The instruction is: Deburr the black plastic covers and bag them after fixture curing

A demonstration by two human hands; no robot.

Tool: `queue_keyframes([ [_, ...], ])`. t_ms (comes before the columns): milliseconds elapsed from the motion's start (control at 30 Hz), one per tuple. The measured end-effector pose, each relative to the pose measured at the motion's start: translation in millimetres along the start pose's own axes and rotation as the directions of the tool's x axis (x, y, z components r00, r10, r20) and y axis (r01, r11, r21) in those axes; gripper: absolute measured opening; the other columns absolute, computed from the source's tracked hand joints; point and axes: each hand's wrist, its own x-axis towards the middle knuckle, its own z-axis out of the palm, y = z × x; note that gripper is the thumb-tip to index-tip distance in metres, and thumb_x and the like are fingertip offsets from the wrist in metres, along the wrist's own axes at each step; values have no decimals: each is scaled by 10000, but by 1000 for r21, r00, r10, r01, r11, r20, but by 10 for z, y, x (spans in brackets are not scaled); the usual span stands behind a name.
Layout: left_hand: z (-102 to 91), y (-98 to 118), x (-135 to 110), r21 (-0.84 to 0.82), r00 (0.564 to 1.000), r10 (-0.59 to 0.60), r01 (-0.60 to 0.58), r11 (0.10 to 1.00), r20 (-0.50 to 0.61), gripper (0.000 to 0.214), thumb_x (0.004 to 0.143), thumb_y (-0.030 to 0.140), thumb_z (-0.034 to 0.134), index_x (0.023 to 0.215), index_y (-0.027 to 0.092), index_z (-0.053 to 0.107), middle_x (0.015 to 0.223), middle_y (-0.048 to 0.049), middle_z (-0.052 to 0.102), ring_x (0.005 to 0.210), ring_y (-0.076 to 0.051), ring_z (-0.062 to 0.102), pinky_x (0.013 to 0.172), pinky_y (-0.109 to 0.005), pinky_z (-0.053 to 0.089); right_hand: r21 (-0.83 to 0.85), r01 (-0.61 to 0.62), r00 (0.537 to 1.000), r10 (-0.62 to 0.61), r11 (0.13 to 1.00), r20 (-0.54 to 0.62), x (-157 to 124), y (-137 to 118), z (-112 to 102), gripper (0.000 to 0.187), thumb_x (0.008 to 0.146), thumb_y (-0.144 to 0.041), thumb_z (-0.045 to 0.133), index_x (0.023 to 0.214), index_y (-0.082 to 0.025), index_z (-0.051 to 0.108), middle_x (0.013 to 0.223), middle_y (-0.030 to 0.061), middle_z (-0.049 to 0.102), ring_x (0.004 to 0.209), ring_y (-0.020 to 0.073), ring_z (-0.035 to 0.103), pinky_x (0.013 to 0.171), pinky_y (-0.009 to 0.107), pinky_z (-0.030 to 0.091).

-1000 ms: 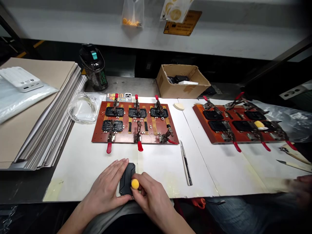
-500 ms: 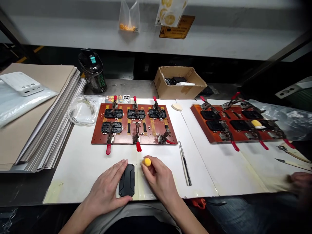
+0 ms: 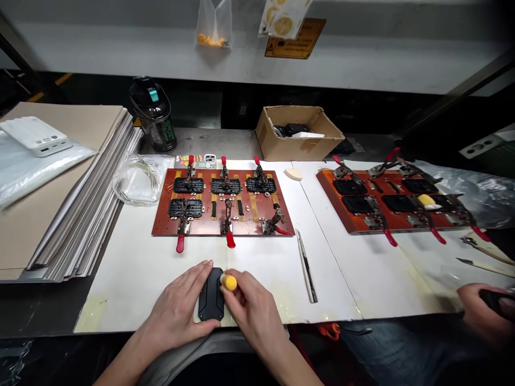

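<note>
While my left hand [image 3: 177,305] holds a black case [image 3: 211,295] flat on the table [image 3: 132,289], my right hand [image 3: 253,305] pinches a yellow sponge [image 3: 229,282] against its edge, and black frames sit clamped on the red board [image 3: 205,229] ahead, its lower right holding none.

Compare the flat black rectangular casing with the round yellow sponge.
The black casing is angular and larger; the yellow sponge is rounded and smaller. The casing lies flat under the left hand; the sponge is pinched in the right hand. Both sit over the white sheet.
</note>
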Motion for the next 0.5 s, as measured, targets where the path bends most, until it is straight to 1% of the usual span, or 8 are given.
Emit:
queue_keyframes([
  [33, 0, -2, -2, -2, 1000, 2, -2, 1000, -10, 1041, 811, 410, 744, 1605, 152, 122, 1602, -167, 415, 1467, -297, 423, 1180, -460, 460, -21, 11, 1000, -12, 1000, -10, 22, 2, 8, 260, 997, -218, 512, 1244, -268, 575, 940, 2, 587, 732, 139, 590, 704, 264, 491],
  [67, 1, -4, -2, -3, 1000, 5, -5, 1000, -18, 1042, 809, 409, 744, 1604, 150, 123, 1601, -167, 417, 1464, -298, 429, 1177, -459, 463, -47, 19, 1000, -18, 999, 18, 25, -1, 13, 287, 985, -188, 512, 1256, -262, 572, 952, 8, 586, 735, 142, 592, 702, 266, 494],
  [167, 9, -11, -1, -6, 1000, 9, -9, 1000, -17, 1056, 788, 365, 747, 1606, 150, 115, 1608, -158, 409, 1464, -296, 429, 1177, -450, 465, -128, 42, 980, -16, 991, 198, -24, -39, 9, 338, 935, -139, 555, 1247, -263, 584, 983, 14, 604, 772, 162, 614, 692, 267, 499],
  [233, 17, -15, -3, -1, 1000, 10, -10, 1000, -8, 1046, 787, 339, 736, 1608, 155, 114, 1619, -149, 395, 1472, -292, 418, 1186, -448, 455, -184, 56, 965, -6, 981, 264, -37, -78, 14, 290, 943, -170, 569, 1216, -263, 597, 982, 15, 615, 795, 178, 622, 696, 278, 498],
  [300, 20, -15, -11, 11, 1000, 7, -7, 1000, -17, 1035, 799, 354, 728, 1609, 155, 115, 1620, -150, 391, 1476, -289, 412, 1188, -450, 452, -224, 63, 975, -12, 973, 223, -14, -105, 37, 236, 974, -199, 537, 1197, -244, 604, 973, 24, 613, 793, 182, 614, 701, 287, 489],
  [400, 9, -8, -26, 26, 999, 7, -6, 1000, -34, 1033, 806, 345, 728, 1609, 148, 109, 1614, -162, 397, 1477, -281, 412, 1184, -442, 455, -215, 83, 986, -50, 973, 156, -26, -99, 34, 275, 963, -185, 537, 1230, -225, 593, 984, 30, 610, 778, 167, 592, 702, 278, 473],
  [433, 2, -6, -29, 28, 999, 8, -7, 1000, -33, 1036, 802, 342, 733, 1608, 149, 111, 1613, -163, 398, 1477, -281, 413, 1182, -439, 459, -203, 87, 984, -53, 975, 171, -64, -86, 5, 269, 943, -179, 561, 1203, -231, 605, 967, 19, 613, 759, 157, 585, 691, 269, 464],
  [500, -12, -2, -28, 33, 1000, 13, -13, 999, -27, 1045, 802, 374, 746, 1608, 153, 119, 1609, -163, 406, 1468, -288, 427, 1170, -437, 471, -186, 74, 974, -31, 980, 226, -177, -49, -89, 195, 894, -171, 610, 1071, -245, 642, 876, -14, 608, 707, 139, 566, 650, 252, 435],
])
